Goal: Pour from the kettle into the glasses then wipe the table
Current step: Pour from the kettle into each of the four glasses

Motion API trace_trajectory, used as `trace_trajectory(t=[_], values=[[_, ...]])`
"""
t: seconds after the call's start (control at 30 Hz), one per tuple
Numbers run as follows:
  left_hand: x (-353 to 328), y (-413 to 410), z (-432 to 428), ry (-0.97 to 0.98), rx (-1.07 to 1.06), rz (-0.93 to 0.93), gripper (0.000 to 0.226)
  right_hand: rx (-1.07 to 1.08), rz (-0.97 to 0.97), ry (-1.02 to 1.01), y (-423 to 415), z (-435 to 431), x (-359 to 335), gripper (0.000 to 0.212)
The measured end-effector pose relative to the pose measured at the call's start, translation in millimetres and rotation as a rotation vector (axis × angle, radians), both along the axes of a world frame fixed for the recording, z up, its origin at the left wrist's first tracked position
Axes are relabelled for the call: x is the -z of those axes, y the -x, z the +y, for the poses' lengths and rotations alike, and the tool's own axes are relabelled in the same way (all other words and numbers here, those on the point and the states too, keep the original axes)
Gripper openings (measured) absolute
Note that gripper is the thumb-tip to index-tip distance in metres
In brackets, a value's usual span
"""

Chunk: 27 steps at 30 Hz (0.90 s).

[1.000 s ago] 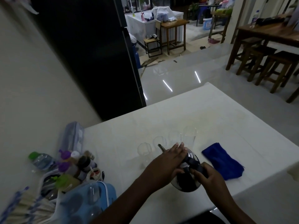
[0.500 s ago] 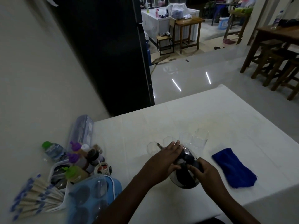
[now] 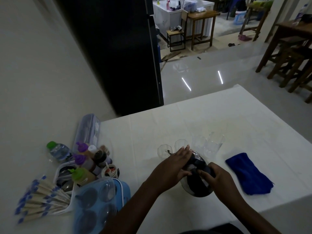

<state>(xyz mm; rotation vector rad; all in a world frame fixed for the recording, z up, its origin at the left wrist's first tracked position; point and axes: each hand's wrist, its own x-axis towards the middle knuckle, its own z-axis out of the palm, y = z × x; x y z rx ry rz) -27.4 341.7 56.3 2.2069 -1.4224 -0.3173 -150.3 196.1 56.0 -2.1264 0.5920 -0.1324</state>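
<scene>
A shiny metal kettle (image 3: pixel 196 184) with a black handle stands near the front of the white table (image 3: pixel 244 125). My right hand (image 3: pixel 215 177) grips the black handle. My left hand (image 3: pixel 172 168) lies flat on the kettle's lid, fingers stretched toward the spout. The spout points at the leftmost clear glass (image 3: pixel 163 151). A second glass (image 3: pixel 181 144) stands just right of it, and two taller glasses (image 3: pixel 213 144) continue the row to the right. I cannot tell whether the glasses hold water. A folded blue cloth (image 3: pixel 248 173) lies on the table right of the kettle.
At the table's left stand sauce bottles (image 3: pixel 87 159), a green-capped water bottle (image 3: pixel 58 151), a blue tray of glasses (image 3: pixel 99 205), a box of wrapped chopsticks (image 3: pixel 38 198) and a clear container (image 3: pixel 87 132). A black refrigerator (image 3: pixel 118 53) stands beyond. Wooden stools (image 3: pixel 290 61) are at the far right.
The view has shifted, so everything sits further right in frame. Both hands have stayed on the kettle, and the kettle stays by the leftmost glass.
</scene>
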Motion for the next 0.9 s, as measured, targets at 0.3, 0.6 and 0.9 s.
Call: trace_trajectory(t=[0.3,0.6,0.9], values=[[3.3,-1.3,-1.6,0.005,-0.006,-0.007,0.069,-0.016,0.008,-0.020,-0.6,-2.2,-3.0,0.020],[5.2,0.1,-7.4,0.009,-0.019,0.004,0.071,-0.027,0.014,-0.013,1.6,-9.6,-1.1,0.014],[5.9,-0.7,-7.0,0.017,-0.031,0.016,0.070,-0.026,0.013,0.011,-1.5,-12.4,0.9,0.014]])
